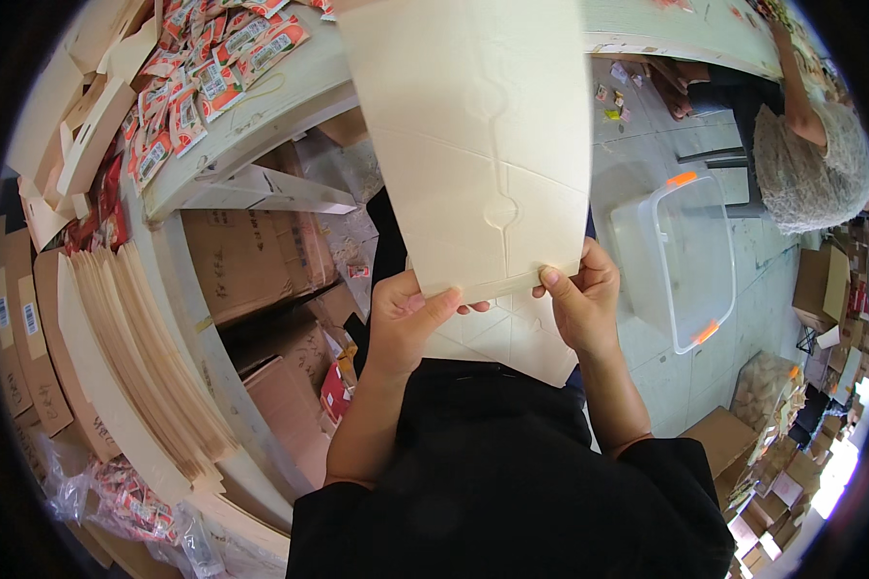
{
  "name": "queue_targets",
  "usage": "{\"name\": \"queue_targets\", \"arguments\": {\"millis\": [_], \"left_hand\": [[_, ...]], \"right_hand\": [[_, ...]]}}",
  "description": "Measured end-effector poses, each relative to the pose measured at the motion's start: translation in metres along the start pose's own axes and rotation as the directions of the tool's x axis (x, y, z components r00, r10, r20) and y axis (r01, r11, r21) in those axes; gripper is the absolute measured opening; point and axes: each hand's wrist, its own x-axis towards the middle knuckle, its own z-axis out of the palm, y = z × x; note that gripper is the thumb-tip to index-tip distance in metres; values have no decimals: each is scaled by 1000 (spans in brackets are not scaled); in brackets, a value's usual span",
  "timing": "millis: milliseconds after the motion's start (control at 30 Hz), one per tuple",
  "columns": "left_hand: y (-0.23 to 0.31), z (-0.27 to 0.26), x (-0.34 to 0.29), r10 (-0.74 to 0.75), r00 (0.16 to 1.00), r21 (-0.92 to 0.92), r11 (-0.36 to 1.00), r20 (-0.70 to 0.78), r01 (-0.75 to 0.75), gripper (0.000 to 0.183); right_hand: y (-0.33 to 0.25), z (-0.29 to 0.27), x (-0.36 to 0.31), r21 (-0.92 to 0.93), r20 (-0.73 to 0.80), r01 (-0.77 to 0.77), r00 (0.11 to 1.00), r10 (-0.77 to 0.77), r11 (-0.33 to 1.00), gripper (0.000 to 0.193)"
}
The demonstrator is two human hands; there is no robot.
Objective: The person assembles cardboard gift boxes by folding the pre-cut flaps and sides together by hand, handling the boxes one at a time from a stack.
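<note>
- Centrally, a creased cream cardboard sheet [473, 145] extends away from the person's black shirt [512, 473].
- Left hand [406, 320] and right hand [587, 304] pinch its near edge, thumbs uppermost.
- Leftward, red packets [251, 48] lie on a table [304, 85]; rightward stands a clear bin [695, 275].

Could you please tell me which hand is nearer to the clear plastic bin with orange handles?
Right. The right hand, pinching the cream card near its right corner, is left of the clear bin; the left hand, near the other corner, is farther left.

The long cream cardboard sheet [434, 174] extends forward, visibly creased.
</note>
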Motion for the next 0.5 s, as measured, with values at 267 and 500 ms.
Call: {"name": "queue_targets", "arguments": {"millis": [267,500], "left_hand": [[-2,8,-2,-32,997,7,999,-73,33,15],[-13,6,-7,47,999,197,979,4,-47,19]], "right_hand": [[6,23,-15,163,11,-142,990,142,976,23],[13,24,-12,321,-43,-230,966,257,919,23]]}}
